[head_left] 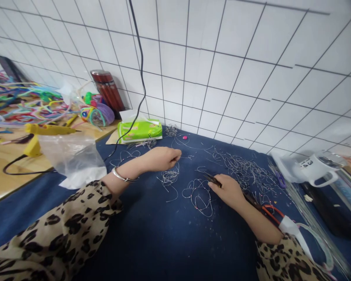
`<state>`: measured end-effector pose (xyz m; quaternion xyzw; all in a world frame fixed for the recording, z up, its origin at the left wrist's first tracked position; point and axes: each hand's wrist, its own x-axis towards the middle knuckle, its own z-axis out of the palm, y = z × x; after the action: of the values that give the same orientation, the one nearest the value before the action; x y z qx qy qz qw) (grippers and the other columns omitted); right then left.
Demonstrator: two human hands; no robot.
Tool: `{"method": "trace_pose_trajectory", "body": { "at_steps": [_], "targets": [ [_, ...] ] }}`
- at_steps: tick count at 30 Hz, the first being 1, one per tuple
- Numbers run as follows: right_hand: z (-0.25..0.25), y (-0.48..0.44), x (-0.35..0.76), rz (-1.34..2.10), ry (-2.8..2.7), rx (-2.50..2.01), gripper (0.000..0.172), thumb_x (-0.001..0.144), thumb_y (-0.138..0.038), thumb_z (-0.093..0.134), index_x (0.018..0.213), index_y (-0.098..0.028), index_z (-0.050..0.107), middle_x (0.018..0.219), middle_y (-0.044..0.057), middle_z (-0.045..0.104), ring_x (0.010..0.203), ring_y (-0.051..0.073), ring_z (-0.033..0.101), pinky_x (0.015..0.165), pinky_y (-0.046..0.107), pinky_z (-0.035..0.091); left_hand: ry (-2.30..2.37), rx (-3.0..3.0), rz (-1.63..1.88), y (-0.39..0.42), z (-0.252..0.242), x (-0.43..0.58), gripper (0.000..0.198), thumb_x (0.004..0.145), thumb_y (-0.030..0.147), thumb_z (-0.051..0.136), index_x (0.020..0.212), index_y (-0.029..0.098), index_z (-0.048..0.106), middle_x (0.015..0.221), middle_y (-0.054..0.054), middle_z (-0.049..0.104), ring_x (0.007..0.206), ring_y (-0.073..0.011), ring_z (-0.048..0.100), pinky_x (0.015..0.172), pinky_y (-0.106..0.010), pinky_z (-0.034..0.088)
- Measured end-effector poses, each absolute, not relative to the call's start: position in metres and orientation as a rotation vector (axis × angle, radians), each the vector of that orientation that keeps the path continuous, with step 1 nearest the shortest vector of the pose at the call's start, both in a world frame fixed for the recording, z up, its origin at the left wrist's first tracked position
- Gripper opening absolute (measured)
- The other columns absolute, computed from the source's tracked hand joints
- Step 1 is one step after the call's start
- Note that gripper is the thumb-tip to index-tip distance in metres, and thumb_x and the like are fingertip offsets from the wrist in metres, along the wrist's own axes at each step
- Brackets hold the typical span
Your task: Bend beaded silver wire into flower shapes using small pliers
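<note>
Right hand [229, 191] closed around dark pliers [213, 180], wire loops [196, 207] just beside that grip, left hand [164, 158] curled, hold unclear

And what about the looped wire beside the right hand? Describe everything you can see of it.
The looped wire is thin, silvery and metal-looking, bent into several loose, overlapping rings. Small spots along it, some pinkish, look like beads. It lies on the dark blue cloth, just left of the right hand and on the near side of the tips of the pliers, with another wire tangle farther left. Whether hand or pliers touch it is unclear.
</note>
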<state>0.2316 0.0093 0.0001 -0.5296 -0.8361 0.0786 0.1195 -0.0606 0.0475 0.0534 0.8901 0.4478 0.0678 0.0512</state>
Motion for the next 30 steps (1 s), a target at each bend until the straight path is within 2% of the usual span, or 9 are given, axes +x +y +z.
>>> {"method": "trace_pose_trajectory", "body": {
  "at_steps": [6,11,17,20,24,30],
  "targets": [
    [0.004,0.009,0.235,0.373,-2.339,-1.507,0.033,0.084,-0.047,0.041,0.068,-0.02,0.05,0.066,-0.001,0.052,0.065,0.014,0.048,0.059,0.023,0.031,1.229,2.696,0.338,0.045,0.046,-0.048,0.026,0.075,0.015,0.042,0.09,0.018,0.063,0.09,-0.005,0.063,0.076,-0.0151,0.057,0.066,-0.026,0.04],
    [0.015,0.011,0.241,0.593,-2.059,-1.499,0.034,0.085,-0.05,0.038,0.088,-0.022,0.058,0.079,0.001,0.058,0.074,0.015,0.054,0.066,0.026,0.037,1.04,2.63,0.446,0.041,0.045,-0.039,0.027,0.077,0.013,0.042,0.089,0.016,0.066,0.087,-0.005,0.065,0.078,-0.0141,0.057,0.072,-0.026,0.042],
    [0.02,0.01,0.242,0.734,-1.899,-1.453,0.035,0.085,-0.048,0.04,0.104,-0.024,0.057,0.093,0.002,0.061,0.085,0.016,0.056,0.076,0.028,0.04,0.941,2.451,0.466,0.034,0.05,-0.026,0.022,0.082,0.021,0.045,0.089,0.015,0.065,0.084,-0.004,0.065,0.075,-0.0116,0.057,0.07,-0.022,0.042],
    [0.024,0.008,0.239,0.766,-1.881,-1.446,0.035,0.084,-0.047,0.04,0.102,-0.023,0.058,0.092,0.002,0.061,0.083,0.016,0.056,0.074,0.028,0.041,0.943,2.336,0.469,0.033,0.056,-0.015,0.021,0.082,0.026,0.047,0.089,0.016,0.064,0.084,-0.003,0.064,0.075,-0.0112,0.056,0.068,-0.021,0.042],
    [0.034,-0.003,0.236,0.871,-1.92,-1.443,0.03,0.082,-0.045,0.045,0.093,-0.022,0.059,0.073,-0.001,0.058,0.066,0.013,0.054,0.064,0.026,0.042,0.952,2.253,0.451,0.033,0.067,0.009,0.02,0.083,0.028,0.045,0.082,0.016,0.061,0.072,0.0,0.059,0.064,-0.0097,0.051,0.059,-0.02,0.038],
    [0.031,-0.026,0.243,1.18,-1.626,-1.408,0.027,0.081,-0.043,0.049,0.079,-0.017,0.056,0.061,-0.002,0.051,0.053,0.009,0.049,0.055,0.022,0.041,0.891,2.284,0.479,0.028,0.069,0.049,0.018,0.082,0.024,0.044,0.079,0.016,0.06,0.066,0.001,0.056,0.059,-0.0089,0.047,0.054,-0.02,0.034]
  ]
}}
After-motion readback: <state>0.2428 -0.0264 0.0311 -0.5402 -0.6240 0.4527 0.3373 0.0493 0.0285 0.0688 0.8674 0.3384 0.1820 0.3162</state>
